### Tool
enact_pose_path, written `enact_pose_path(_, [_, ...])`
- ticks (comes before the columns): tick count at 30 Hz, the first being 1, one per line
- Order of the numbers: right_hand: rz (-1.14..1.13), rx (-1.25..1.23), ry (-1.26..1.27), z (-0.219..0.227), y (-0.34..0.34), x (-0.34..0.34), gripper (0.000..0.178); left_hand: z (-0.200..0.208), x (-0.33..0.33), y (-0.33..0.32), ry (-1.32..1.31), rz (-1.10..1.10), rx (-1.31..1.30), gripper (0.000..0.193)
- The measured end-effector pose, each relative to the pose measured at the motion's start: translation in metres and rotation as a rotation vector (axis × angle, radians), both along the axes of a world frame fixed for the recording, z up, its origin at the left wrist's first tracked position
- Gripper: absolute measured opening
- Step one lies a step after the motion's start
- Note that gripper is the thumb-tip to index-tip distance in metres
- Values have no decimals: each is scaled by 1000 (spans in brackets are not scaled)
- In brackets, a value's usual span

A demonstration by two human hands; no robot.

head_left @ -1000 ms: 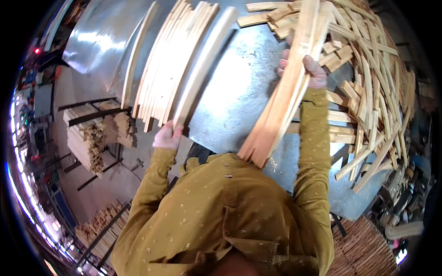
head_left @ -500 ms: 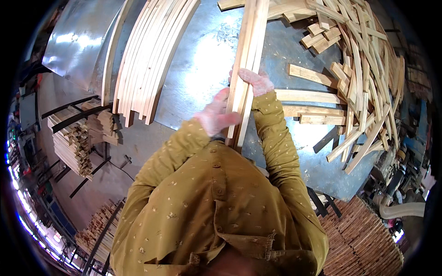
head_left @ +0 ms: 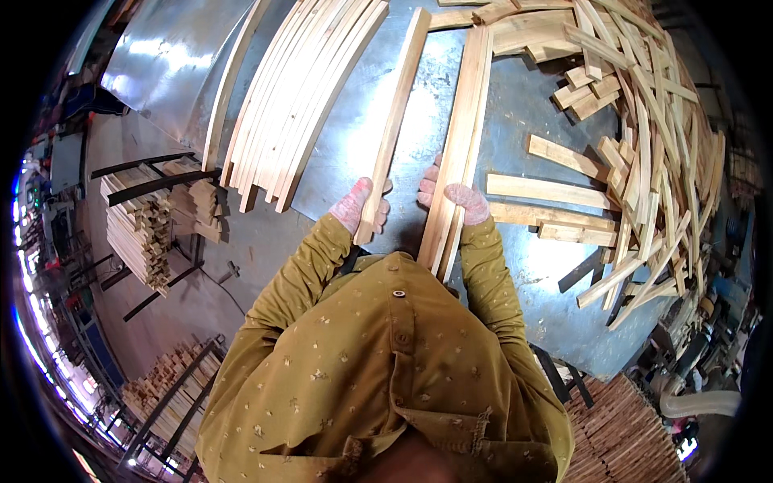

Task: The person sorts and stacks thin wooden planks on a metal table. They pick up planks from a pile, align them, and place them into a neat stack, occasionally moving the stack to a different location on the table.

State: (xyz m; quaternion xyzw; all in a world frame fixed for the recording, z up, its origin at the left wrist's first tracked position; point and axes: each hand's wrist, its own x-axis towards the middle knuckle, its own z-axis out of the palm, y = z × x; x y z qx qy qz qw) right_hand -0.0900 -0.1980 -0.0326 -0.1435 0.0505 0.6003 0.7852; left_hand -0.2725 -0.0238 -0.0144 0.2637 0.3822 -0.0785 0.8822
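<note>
My left hand (head_left: 358,208), in a pinkish-white work glove, is closed round the near end of a single long wooden strip (head_left: 394,121). A gap to the right, my gloved right hand (head_left: 467,201) grips a small bundle of wooden strips (head_left: 460,133), its thumb across the top and its fingers under the left side. Both lots point away from me over the shiny metal table (head_left: 354,105). Left of them, several long strips (head_left: 298,88) lie side by side in a neat row.
A tangled heap of loose strips (head_left: 656,153) covers the table's right side, with short pieces (head_left: 588,92) beside it. One strip (head_left: 229,88) lies apart at the left. Stacked wood stands on a black metal rack (head_left: 153,189) at left, and a large wood stack (head_left: 624,435) sits lower right.
The strips held together between both hands are now split: my left hand has moved left with one strip, while my right hand keeps the others and sits nearer to me.
</note>
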Motion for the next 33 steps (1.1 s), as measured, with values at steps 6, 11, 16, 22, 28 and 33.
enact_pose_path(6, [-13,212,78,23,24,24,71,-20,-10,-18,219,98,231,46])
enact_pose_path(11, [-76,-925,-771,26,81,20,75,18,18,-23,-107,-44,297,80])
enact_pose_path(16, [-136,-518,-269,4,71,8,54,33,27,-27,-253,-23,54,85])
enact_pose_path(22, [-71,-589,-194,26,38,48,42,33,-6,11,-297,-60,-349,74])
enact_pose_path(28, [-199,-691,-342,-6,84,47,57,9,-5,17,-194,-30,113,87])
enact_pose_path(33, [-252,-1128,-1215,9,112,11,82,-13,15,-6,-289,16,365,105])
